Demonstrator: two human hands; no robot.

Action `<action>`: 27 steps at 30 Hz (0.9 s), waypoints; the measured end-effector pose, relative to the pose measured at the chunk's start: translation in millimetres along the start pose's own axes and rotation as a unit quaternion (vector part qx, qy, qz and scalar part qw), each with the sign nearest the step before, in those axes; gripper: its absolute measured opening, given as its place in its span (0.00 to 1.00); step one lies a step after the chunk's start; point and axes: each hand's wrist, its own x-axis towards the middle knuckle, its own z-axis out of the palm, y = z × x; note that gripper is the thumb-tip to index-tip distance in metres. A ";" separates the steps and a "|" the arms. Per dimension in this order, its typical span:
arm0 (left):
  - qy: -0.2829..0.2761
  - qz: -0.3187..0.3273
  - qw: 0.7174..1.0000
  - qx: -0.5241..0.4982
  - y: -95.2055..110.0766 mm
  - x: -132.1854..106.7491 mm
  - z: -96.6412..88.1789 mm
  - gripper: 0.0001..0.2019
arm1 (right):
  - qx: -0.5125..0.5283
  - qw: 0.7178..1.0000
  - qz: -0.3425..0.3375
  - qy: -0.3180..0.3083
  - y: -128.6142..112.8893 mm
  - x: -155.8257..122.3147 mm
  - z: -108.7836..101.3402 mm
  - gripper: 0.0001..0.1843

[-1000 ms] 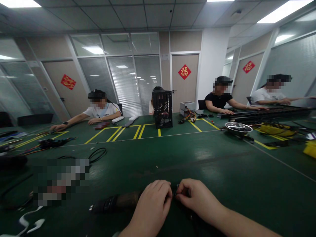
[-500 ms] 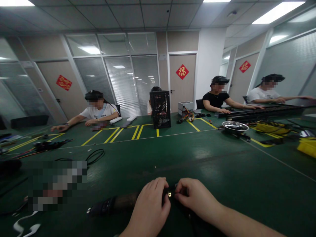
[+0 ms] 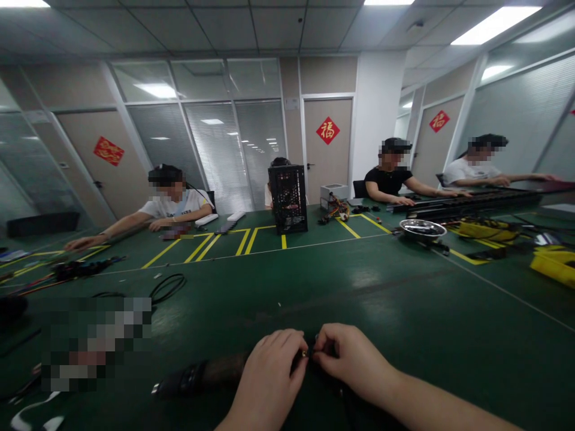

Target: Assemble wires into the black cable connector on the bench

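A dark cylindrical tool point(image 3: 197, 377), with a brownish middle and a metal tip at its left end, lies near the front of the table. It resembles an electric screwdriver. My left hand point(image 3: 273, 374) wraps round its right end from above. A small gold-coloured end piece point(image 3: 305, 354) shows beside the left fingertips. Thumb and fingers of my right hand point(image 3: 353, 359) are pinched on a small dark piece point(image 3: 311, 353), apparently a cable plug, right at that end. Whether the two parts are joined is too small to see. Shadow hides most of what lies below my right hand.
On the green table point(image 3: 251, 287) lie a looped black cable point(image 3: 168, 288) and a white strip point(image 3: 33, 413) at left. Farther back are a black computer case point(image 3: 288, 200), a power supply point(image 3: 333, 193), a metal bowl point(image 3: 423, 228) and a yellow bin point(image 3: 554, 267). Several people sit opposite.
My right hand and the small dark piece have come closer to the tool's right end. The gold-coloured end shows less now. The whole view has shifted slightly.
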 end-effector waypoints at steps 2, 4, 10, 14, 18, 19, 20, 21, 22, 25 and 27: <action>-0.004 -0.001 1.000 -0.005 -0.5 0.8 -0.2 0.09 | 0.004 1.000 -0.005 -0.002 0.8 0.3 1.0 0.03; -0.006 -0.002 1.000 -0.011 -0.9 1.5 -0.8 0.08 | 0.008 1.000 -0.007 -0.003 1.4 0.6 1.8 0.03; -0.008 0.002 1.000 -0.011 -0.7 2.0 -3.0 0.09 | 0.018 1.000 0.000 -0.007 0.0 0.1 0.9 0.03; -0.017 -0.003 1.000 -0.005 1.7 1.9 -3.5 0.08 | 0.019 1.000 -0.003 0.002 -0.9 0.5 0.6 0.04; -0.008 -0.003 1.000 -0.008 3.6 2.8 -2.8 0.07 | 0.013 1.000 -0.008 0.013 -2.7 1.7 0.5 0.05; -0.006 -0.004 1.000 -0.009 3.7 3.0 -2.4 0.07 | 0.011 1.000 -0.008 0.014 -3.0 2.0 0.4 0.05; -0.005 -0.005 1.000 -0.008 3.6 3.2 -2.0 0.07 | 0.011 1.000 -0.008 0.015 -3.1 2.3 0.4 0.05; -0.004 -0.006 1.000 -0.007 3.3 3.2 -1.4 0.07 | 0.011 1.000 -0.007 0.015 -2.9 2.5 0.4 0.05; -0.002 -0.009 1.000 -0.006 2.9 3.1 -0.8 0.07 | 0.012 1.000 -0.006 0.013 -2.5 2.8 0.5 0.05; 0.004 -0.018 1.000 -0.006 1.0 2.6 1.1 0.08 | 0.023 1.000 0.002 -0.003 -0.7 2.8 1.1 0.04; 0.005 -0.017 1.000 -0.009 0.2 2.3 1.7 0.08 | 0.026 0.999 0.011 -0.015 0.0 1.9 1.3 0.03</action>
